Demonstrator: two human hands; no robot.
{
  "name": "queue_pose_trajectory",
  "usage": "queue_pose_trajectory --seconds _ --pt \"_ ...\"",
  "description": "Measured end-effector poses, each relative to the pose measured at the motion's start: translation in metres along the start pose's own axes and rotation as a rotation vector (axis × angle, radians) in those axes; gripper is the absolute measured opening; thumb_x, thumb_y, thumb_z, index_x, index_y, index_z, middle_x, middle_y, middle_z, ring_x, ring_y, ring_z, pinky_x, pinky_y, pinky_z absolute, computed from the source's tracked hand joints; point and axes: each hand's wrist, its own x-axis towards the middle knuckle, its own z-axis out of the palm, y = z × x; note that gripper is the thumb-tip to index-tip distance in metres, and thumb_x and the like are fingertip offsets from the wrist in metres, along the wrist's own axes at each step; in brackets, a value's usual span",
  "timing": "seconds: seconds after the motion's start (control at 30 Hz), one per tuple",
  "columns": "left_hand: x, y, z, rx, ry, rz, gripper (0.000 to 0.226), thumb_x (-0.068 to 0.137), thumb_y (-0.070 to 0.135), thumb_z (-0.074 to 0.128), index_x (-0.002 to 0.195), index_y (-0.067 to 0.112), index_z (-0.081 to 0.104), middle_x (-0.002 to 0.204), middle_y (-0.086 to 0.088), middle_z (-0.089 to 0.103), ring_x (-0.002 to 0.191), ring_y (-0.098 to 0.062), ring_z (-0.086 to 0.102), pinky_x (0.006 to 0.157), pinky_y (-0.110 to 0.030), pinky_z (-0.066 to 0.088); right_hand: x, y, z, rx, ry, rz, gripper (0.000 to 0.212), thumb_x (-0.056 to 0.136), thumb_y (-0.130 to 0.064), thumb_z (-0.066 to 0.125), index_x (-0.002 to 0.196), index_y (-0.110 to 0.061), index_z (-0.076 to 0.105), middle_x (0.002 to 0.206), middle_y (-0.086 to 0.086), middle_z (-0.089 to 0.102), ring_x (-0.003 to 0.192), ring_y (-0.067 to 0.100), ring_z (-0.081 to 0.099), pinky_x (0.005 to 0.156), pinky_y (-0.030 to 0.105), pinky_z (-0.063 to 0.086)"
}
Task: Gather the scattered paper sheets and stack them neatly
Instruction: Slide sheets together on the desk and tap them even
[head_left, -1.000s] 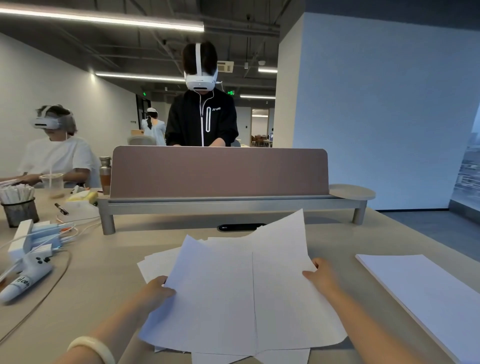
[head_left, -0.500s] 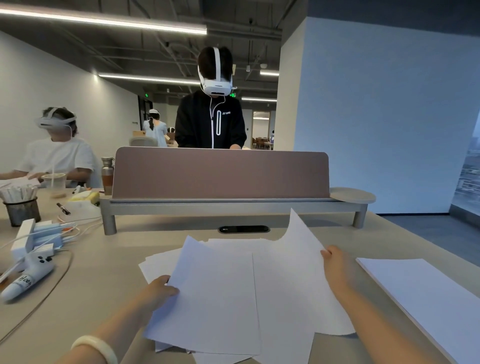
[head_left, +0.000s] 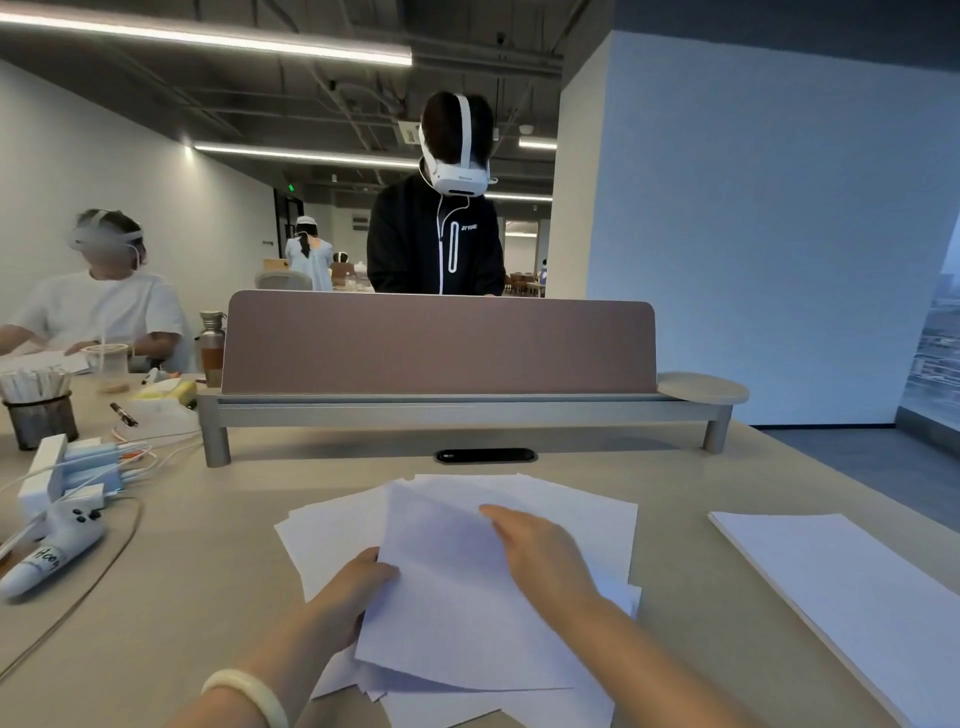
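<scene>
Half a second before, the right hand (head_left: 540, 556) held a sheet by its right edge, with a corner raised toward the far side. Now that sheet was laid down and the hand lay flat on the loose sheets (head_left: 571, 519), fingers straight and pressing. The left hand (head_left: 353, 592) had not moved much. It held the left edge of the top sheet (head_left: 457, 613), thumb on top and the fingers hidden under the paper. The pile lay in the near middle of the table (head_left: 182, 597) and looked more compact, but the edges were still fanned, so I judge that squaring remained to do. A neat stack (head_left: 841, 597) lay well apart at the right.

The table was pale and smooth. A controller (head_left: 52, 551) and a pen cup (head_left: 39, 415) stood at the left, a divider screen (head_left: 436, 343) at the far side, and behind it a person in a black jacket (head_left: 436, 244).
</scene>
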Motion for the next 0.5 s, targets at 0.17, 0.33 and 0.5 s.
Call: queue_pose_trajectory --seconds 0.17,0.33,0.5 --pt "0.006 -0.009 0.005 -0.001 0.057 0.034 0.049 0.062 0.017 0.057 0.110 0.006 0.060 0.104 -0.013 0.069 0.096 -0.030 0.066 0.074 -0.037 0.053 0.015 -0.044 0.026 -0.277 -0.307 0.075 0.038 0.089 0.004 0.042 0.125 -0.004 0.046 0.124 0.017 0.057 0.115 0.036 0.055 0.089 0.038 0.043" --pt "0.013 -0.014 0.004 0.105 0.144 -0.009 0.026 0.088 0.001 0.048 0.110 0.006 0.060 0.102 -0.016 0.070 0.094 -0.031 0.067 0.081 -0.042 0.055 0.033 -0.075 0.037 -0.381 -0.394 0.047 0.027 0.091 -0.002 0.045 0.113 -0.006 0.060 0.119 0.014 0.060 0.113 0.032 0.056 0.075 0.029 0.031" --pt "0.001 -0.018 0.007 -0.139 0.264 0.056 0.035 0.100 0.008 0.028 0.114 -0.007 0.056 0.103 -0.022 0.062 0.106 -0.041 0.058 0.097 -0.018 0.040 0.041 -0.072 0.044 0.078 -0.543 0.055 0.049 0.095 -0.054 0.027 0.117 -0.022 0.057 0.134 0.004 0.054 0.123 0.028 0.047 0.104 0.040 0.034"
